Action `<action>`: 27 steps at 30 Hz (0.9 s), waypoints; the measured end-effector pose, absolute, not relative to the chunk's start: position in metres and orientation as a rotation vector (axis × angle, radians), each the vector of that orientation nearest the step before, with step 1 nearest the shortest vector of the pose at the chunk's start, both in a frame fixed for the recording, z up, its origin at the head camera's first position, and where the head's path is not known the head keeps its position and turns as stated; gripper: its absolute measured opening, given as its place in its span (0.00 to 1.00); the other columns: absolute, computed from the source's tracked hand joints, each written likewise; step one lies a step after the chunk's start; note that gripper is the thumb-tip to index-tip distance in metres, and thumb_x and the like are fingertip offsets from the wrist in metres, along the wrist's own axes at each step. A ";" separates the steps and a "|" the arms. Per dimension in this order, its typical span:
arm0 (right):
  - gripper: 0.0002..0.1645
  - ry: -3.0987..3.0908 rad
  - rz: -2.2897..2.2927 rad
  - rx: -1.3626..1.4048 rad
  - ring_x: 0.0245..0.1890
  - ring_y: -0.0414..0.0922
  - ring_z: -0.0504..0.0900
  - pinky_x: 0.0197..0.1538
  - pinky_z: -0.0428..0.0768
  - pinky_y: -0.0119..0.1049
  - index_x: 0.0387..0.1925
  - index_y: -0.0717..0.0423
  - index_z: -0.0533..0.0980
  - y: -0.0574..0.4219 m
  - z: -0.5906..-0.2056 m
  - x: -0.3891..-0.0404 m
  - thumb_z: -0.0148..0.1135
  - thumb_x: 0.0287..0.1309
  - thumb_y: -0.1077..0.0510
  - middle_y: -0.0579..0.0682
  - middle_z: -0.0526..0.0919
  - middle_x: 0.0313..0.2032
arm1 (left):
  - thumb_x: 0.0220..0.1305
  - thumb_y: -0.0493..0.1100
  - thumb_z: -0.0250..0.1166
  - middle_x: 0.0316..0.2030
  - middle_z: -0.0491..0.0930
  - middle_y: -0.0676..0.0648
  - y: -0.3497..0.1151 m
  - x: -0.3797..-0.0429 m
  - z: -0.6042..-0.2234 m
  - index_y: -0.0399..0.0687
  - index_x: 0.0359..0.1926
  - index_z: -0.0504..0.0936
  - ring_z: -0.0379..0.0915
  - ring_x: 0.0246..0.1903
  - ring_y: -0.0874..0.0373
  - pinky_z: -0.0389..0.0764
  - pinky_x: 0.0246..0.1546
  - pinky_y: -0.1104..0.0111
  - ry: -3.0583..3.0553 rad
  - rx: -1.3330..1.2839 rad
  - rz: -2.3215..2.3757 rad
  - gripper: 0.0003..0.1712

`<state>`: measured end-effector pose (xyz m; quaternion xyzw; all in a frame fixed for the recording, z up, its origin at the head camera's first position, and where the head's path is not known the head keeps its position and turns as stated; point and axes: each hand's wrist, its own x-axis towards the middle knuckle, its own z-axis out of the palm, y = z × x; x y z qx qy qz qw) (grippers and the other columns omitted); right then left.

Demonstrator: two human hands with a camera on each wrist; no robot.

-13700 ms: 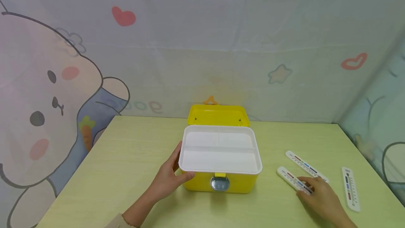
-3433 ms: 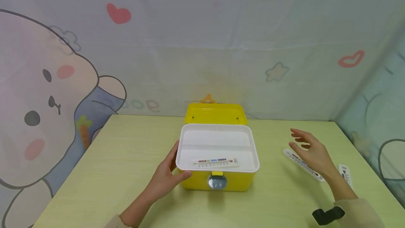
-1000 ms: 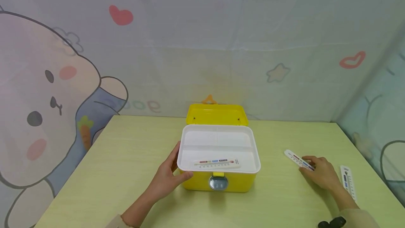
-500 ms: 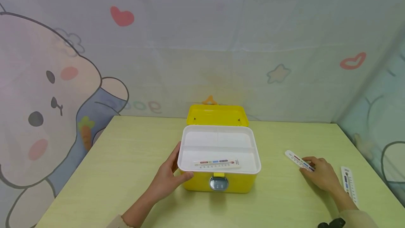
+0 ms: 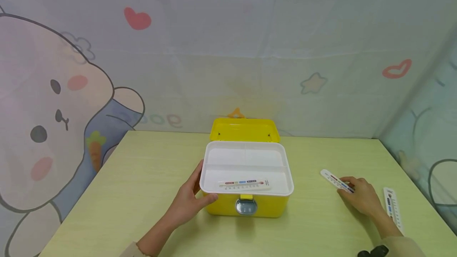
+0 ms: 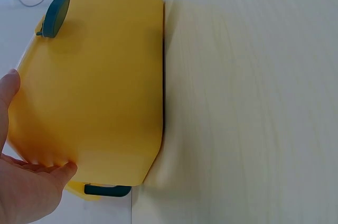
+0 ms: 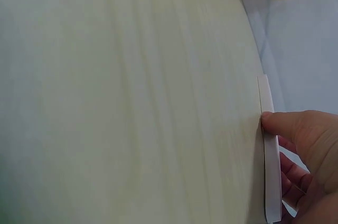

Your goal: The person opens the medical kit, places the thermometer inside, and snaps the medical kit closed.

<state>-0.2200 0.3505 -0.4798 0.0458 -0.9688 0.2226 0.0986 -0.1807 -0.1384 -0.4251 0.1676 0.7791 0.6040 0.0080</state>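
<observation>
A yellow storage box (image 5: pixel 265 206) stands on the table with its lid tipped back and a white tray (image 5: pixel 246 154) on top. My left hand (image 5: pixel 187 201) holds its left front corner, thumb at the front and fingers along the side (image 6: pixel 29 189). In the tray's front compartment lies a white thermometer (image 5: pixel 244 185) with coloured bands. To the right, my right hand (image 5: pixel 362 195) grips a second white thermometer (image 5: pixel 335 179) between thumb and fingers; in the right wrist view this thermometer (image 7: pixel 270 182) still lies along the table. A third thermometer (image 5: pixel 392 207) lies beyond that hand, partly behind the wrist.
The box's yellow lid (image 5: pixel 244 130) leans near the back edge of the pale wooden table (image 5: pixel 143 169). A patterned cloth (image 5: pixel 214 50) hangs behind and along the right side. A silver-looking latch (image 5: pixel 246 207) sits on the box front.
One thermometer has gone from the table into the tray since the oldest frame. My right hand then came down onto the second thermometer. Over the last second both hands stay almost still.
</observation>
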 end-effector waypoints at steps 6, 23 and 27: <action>0.24 -2.849 0.667 0.137 0.32 0.51 0.74 0.29 0.66 0.37 0.47 0.65 0.76 0.350 -0.481 -0.221 0.65 0.51 0.54 0.60 0.77 0.34 | 0.52 0.42 0.69 0.69 0.54 0.52 -0.139 -0.181 -0.426 0.62 0.72 0.44 0.59 0.64 0.52 0.61 0.63 0.53 2.441 0.532 1.878 0.54; 0.23 -2.868 0.667 0.182 0.34 0.56 0.75 0.31 0.72 0.47 0.47 0.66 0.75 0.348 -0.467 -0.230 0.64 0.52 0.55 0.65 0.76 0.35 | 0.52 0.41 0.69 0.69 0.54 0.52 -0.139 -0.181 -0.427 0.61 0.72 0.43 0.59 0.64 0.53 0.61 0.63 0.55 2.435 0.524 1.878 0.55; 0.23 -2.855 0.677 0.198 0.34 0.57 0.75 0.32 0.72 0.48 0.47 0.66 0.76 0.349 -0.464 -0.233 0.64 0.53 0.56 0.66 0.75 0.36 | 0.52 0.42 0.69 0.69 0.54 0.52 -0.139 -0.181 -0.427 0.61 0.72 0.43 0.59 0.64 0.53 0.61 0.63 0.55 2.434 0.524 1.882 0.54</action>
